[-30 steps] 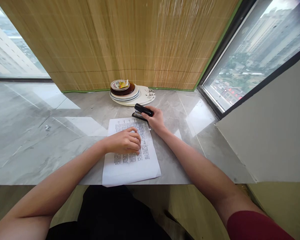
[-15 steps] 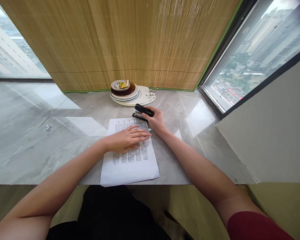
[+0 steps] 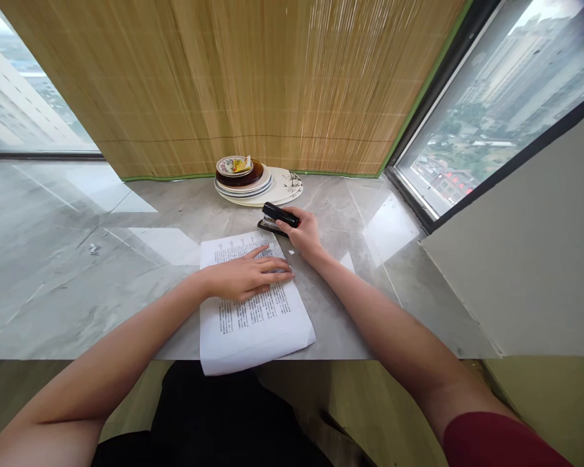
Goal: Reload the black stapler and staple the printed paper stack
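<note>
Printed paper [image 3: 257, 337] lies on the grey marble-look counter, its lower edge hanging slightly over the front. Whether it is one sheet or several I cannot tell. My left hand [image 3: 250, 275] rests flat on the print with its fingers spread. A black stapler [image 3: 281, 214] stands just beyond the paper's top right corner, its jaws parted toward the left. My right hand [image 3: 302, 230] is wrapped around the stapler's right end. Between the stapler's mouth and the paper's top edge there is little or no gap.
Behind the stapler, stacked plates [image 3: 241, 188] sit on an oval platter [image 3: 289, 185] against a bamboo blind [image 3: 253, 84]. A small white scrap [image 3: 291, 251] lies right of the paper, and a crumpled bit [image 3: 94, 248] at left. Windows flank both sides.
The paper has slid toward me and turned slightly, its top edge drawing back from the stapler. My left hand moved with it. The right hand and stapler stay in place.
</note>
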{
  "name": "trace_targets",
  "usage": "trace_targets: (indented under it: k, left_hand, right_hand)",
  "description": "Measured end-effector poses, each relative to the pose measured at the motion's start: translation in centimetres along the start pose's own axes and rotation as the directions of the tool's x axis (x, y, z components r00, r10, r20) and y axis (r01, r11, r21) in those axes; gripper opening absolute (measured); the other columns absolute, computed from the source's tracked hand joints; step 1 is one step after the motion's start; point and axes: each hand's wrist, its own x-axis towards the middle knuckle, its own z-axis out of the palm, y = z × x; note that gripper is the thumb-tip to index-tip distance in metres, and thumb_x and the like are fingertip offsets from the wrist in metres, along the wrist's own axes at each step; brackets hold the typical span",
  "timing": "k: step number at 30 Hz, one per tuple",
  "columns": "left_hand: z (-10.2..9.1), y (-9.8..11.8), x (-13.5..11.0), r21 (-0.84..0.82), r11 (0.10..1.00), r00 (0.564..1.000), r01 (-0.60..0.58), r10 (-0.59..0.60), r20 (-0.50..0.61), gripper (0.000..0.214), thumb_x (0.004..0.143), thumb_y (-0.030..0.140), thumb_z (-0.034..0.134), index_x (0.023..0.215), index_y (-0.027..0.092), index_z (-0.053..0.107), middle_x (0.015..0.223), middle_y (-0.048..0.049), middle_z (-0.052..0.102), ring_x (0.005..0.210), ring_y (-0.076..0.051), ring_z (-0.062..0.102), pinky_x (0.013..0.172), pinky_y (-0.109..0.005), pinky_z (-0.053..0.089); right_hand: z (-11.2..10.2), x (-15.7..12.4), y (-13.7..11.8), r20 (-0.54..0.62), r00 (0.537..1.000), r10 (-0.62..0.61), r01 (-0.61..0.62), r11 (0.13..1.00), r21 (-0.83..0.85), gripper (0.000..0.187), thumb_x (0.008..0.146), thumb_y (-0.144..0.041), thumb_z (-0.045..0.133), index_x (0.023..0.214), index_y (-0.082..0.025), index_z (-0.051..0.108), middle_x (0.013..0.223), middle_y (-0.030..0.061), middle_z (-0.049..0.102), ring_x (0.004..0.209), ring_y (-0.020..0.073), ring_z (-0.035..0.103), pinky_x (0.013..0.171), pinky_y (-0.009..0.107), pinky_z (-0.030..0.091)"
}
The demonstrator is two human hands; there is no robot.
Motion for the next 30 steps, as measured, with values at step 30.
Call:
trace_targets:
  k: [30]
  left_hand:
    - [-1.3, 0.1, -0.8, -0.039, 0.999, 0.999, -0.003, 0.001, -0.039, 0.047, 0.096, 0.021, 0.065, 0.142, 0.027, 0.059, 0.147, -0.0143, 0.061, 0.137, -0.033, 0.060, 0.130, -0.067, 0.016]
  right_hand:
    - [0.0, -0.2, 0.2, -0.008, 1.000, 0.028, -0.028, 0.999, 0.025, 0.028, 0.082, -0.033, 0.076, 0.108, -0.022, 0.079, 0.105, 0.0060, 0.082, 0.097, 0.0274, 0.075, 0.098, 0.048, 0.060]
